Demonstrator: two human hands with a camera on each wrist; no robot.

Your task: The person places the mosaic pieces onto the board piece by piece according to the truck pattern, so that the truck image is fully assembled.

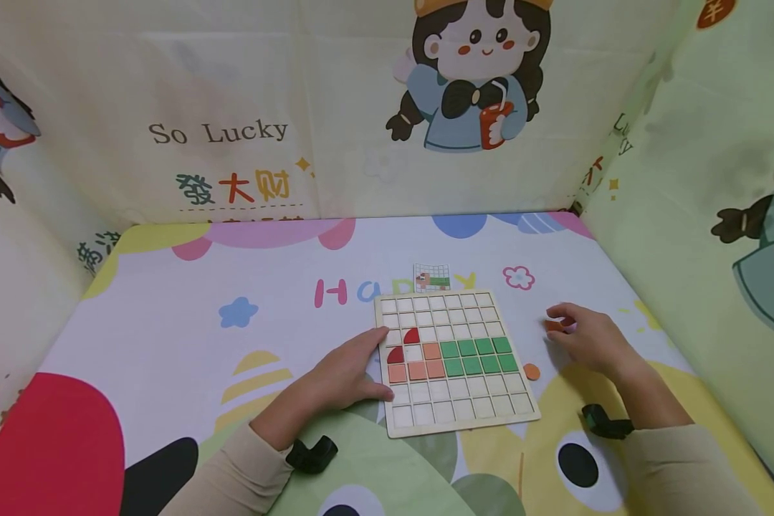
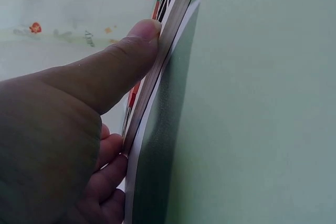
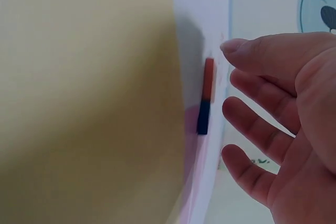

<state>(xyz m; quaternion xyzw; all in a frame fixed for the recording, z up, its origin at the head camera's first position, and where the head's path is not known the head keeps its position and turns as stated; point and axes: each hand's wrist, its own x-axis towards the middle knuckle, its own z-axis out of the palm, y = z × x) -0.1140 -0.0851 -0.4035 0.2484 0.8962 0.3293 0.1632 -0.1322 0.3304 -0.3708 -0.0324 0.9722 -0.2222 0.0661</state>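
Note:
A square wooden grid board (image 1: 461, 412) lies on the table, with green (image 1: 472, 365) and salmon square tiles (image 1: 417, 370) and two red quarter-round tiles (image 1: 412, 335) in its cells. My left hand (image 1: 342, 369) rests along the board's left edge; thumb and fingertips touch it, spread apart. To the right of the board, my right hand (image 1: 583, 337) hovers with loosely bent fingers over a small orange piece (image 1: 552, 326), partly hidden below it. In the right wrist view, a thin orange-red piece (image 3: 208, 80) and a dark piece (image 3: 203, 118) lie edge-on beyond the fingertips, apart from them.
A small printed card (image 1: 432, 276) with a grid picture lies just behind the board. An orange disc (image 1: 532, 371) is beside the board's right edge. The patterned tablecloth (image 1: 168, 301) meets printed cloth walls (image 1: 335, 107) at the back and sides.

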